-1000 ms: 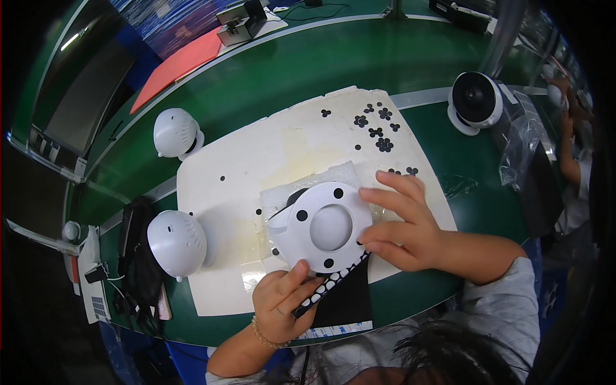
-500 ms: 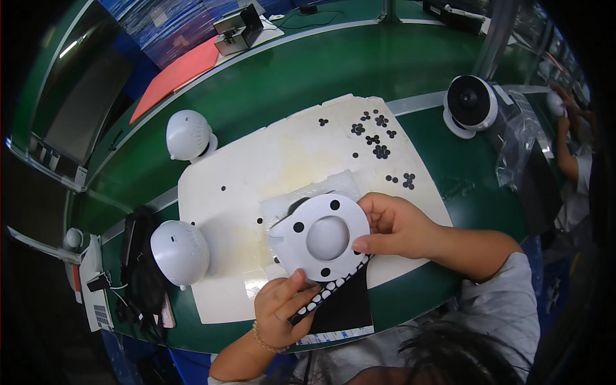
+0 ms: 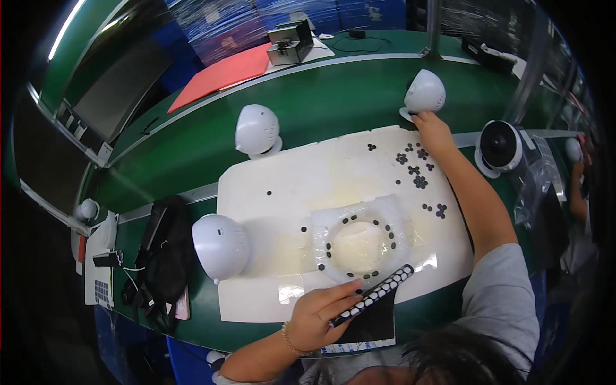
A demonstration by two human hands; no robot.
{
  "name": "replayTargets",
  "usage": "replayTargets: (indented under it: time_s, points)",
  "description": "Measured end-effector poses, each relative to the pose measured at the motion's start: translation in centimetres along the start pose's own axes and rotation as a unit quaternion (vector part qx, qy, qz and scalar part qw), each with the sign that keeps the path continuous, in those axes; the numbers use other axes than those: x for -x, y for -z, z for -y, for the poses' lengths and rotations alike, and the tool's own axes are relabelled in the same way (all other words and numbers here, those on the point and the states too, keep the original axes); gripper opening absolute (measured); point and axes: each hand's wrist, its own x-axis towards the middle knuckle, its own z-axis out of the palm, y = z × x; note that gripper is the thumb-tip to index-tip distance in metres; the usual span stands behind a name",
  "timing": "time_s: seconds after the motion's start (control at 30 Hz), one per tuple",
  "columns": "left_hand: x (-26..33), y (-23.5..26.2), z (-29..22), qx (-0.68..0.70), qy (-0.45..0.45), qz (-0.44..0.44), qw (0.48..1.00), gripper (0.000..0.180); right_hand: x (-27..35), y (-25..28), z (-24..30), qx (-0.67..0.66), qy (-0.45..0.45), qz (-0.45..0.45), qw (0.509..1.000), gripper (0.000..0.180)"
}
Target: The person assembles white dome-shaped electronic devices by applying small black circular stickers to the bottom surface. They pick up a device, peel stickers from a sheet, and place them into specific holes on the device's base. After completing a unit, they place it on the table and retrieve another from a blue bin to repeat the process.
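My left hand (image 3: 313, 319), a bead bracelet at its wrist, grips a narrow black strip (image 3: 380, 296) with rows of white round spots. The strip slants up to the right over a black sheet (image 3: 375, 326) at the near edge. Stretched out to the far right, my right hand (image 3: 434, 133) has its fingers closed at the round base of a white rounded device (image 3: 426, 92), which stands upright. Between my arms lies a clear-wrapped foam pad (image 3: 323, 221) with a round hollow and small black dots around it.
Similar white devices stand at the left (image 3: 221, 249), far left (image 3: 256, 129) and right, the right one showing a black face (image 3: 501, 145). Black round pads (image 3: 419, 182) lie clustered on the pale board (image 3: 256, 301). A black bag (image 3: 168, 256) lies left; clear plastic (image 3: 536, 189) lies right.
My right hand has carried the white device from above the foam pad to the far right and stood it upright. The foam pad's hollow now shows. My left hand still holds the strip.
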Motion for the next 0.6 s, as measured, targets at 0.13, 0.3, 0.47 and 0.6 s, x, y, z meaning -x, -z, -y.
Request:
replayTargets:
  time_s: [0.13,0.3,0.47,0.6]
  points:
    - [-0.1,-0.5,0.4,0.03,-0.001,0.005,1.0,0.031,-2.3,1.1,2.1,0.078,-0.028,0.219,0.972,0.017]
    - [0.2,-0.2,0.4,0.071,0.05,0.012,0.996,0.028,-7.6,4.1,14.0,-0.12,0.12,0.258,0.951,0.024]
    - [0.6,0.0,0.8,0.087,0.093,0.029,0.991,0.026,-9.3,2.3,24.0,-0.333,0.21,0.166,0.904,0.039]
    - [1.3,-0.2,0.7,0.109,0.059,-0.02,0.992,0.028,-11.1,2.4,23.1,-0.349,0.13,0.095,0.923,0.03]
